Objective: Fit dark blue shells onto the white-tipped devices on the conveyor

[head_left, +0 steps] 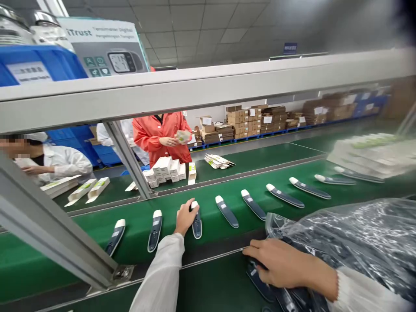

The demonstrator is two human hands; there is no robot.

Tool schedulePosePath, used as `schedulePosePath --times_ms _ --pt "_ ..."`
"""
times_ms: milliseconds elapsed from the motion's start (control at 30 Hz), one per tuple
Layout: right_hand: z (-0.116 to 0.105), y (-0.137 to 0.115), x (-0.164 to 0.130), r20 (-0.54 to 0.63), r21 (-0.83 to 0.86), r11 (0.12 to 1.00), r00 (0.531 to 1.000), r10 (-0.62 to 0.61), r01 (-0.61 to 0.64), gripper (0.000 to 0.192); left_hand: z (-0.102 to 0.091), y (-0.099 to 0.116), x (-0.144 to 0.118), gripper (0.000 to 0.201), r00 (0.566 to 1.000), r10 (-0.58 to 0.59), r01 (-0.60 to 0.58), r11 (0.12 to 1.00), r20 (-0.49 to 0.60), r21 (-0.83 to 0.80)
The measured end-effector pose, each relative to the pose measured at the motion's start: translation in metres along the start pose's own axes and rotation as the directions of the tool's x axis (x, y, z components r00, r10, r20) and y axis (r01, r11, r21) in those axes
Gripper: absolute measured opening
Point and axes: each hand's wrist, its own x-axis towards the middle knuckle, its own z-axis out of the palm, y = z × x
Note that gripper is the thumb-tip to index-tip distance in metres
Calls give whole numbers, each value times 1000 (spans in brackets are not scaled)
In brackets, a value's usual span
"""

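A: Begin at the left. What lies on the green conveyor belt (81, 236)?

B: A row of slim dark-blue devices with white tips, set apart from one another and lying aslant. The first device (115, 237) is at far left; the second device (155, 231) lies just right of it. A grey metal frame strut (55, 236) crosses in front of the belt at lower left.

A: And the left hand (185, 216)?

B: It reaches out from a white sleeve (161, 277) and rests on the third device (196, 220), fingers curled over its white tip. The device lies flat on the belt, so the hand touches it rather than lifts it; whether it truly grips cannot be told.

A: Further right along the belt?

B: A fourth device (227, 211), then a fifth device (253, 204), and more that run on toward the blurred right edge.

A: Where is the right hand (279, 264)?

B: On the near green table, palm down, fingers spread flat over a dark-blue device (258, 281) at the mouth of a clear plastic bag (351, 238). More such devices lie under and beside the hand. The hand presses on them without closing.

A: Beyond the belt?

B: On the far table, a stack of small white boxes (165, 169) and loose flat cartons (87, 190). A person in a red coat (162, 136) stands there holding something small; a person in a white coat (61, 162) works at far left. Stacked cardboard boxes (253, 121) line the back wall.
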Motion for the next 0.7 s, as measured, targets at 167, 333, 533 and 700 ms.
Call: schedulePosePath --times_ms 167,333,533,700 --pt "-9 -1 64 -138 -11 1000 990 8 -10 47 7 11 -5 42 1000 -5 4 1000 -22 -25" --pt "19 -5 139 -304 -100 995 953 -4 -28 40 17 16 -5 40 999 21 -24 998 -45 -50" --pt "60 3 141 -215 -221 950 939 -269 221 32 27 29 -4 34 995 61 -63 997 -73 -38" --pt "65 18 133 -156 -187 962 961 -228 198 32 35 40 -4 33 996 60 -61 998 -69 -23"
